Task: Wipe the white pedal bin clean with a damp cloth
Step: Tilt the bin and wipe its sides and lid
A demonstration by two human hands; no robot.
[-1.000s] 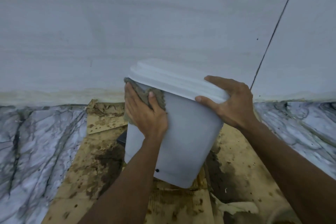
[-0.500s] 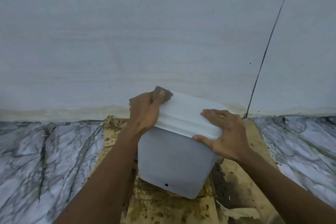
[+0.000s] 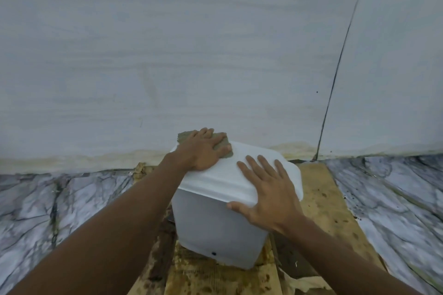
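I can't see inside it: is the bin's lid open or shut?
Shut. The lid sits flush on the white pedal bin; left hand with cloth and right hand lie on it.

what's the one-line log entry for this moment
phase: wiping lid | left hand: flat on cloth at lid's far corner | right hand: flat on lid | bin: on cardboard

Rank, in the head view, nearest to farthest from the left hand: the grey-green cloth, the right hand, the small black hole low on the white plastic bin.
1. Grey-green cloth: pressed under the left hand.
2. Right hand: flat on the white lid, right side.
3. Small black hole: low on the bin front.
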